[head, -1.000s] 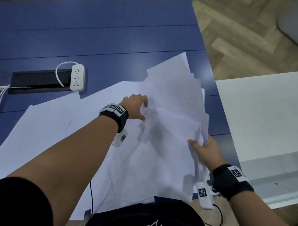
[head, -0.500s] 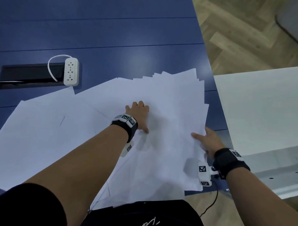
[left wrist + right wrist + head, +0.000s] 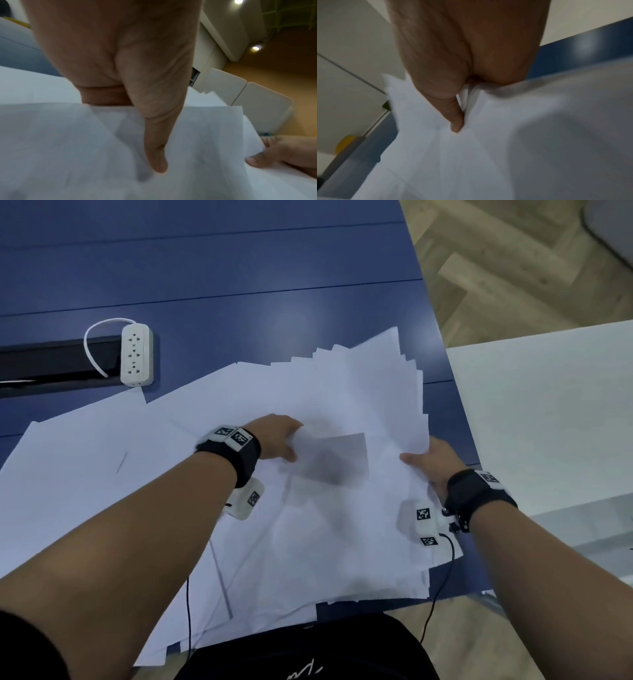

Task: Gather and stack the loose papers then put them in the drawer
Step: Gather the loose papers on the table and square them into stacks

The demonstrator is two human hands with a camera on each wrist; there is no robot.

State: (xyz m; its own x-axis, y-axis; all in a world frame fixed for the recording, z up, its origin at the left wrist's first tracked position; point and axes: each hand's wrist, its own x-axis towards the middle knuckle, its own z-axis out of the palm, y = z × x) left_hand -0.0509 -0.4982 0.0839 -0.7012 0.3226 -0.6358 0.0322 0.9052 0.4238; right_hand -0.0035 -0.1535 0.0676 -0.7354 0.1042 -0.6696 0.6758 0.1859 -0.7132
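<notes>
Still gathering; both hands pinching fanned papers on table; next: squaring edges, collecting left sheets.

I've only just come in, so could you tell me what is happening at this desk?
A person is gathering loose white papers spread over a blue desk. The right hand pinches the right edge of a fanned bundle, thumb on top, while the left hand grips a sheet at the bundle's middle. More sheets lie unstacked to the left, below a white power strip. Nothing is squared up yet.
</notes>
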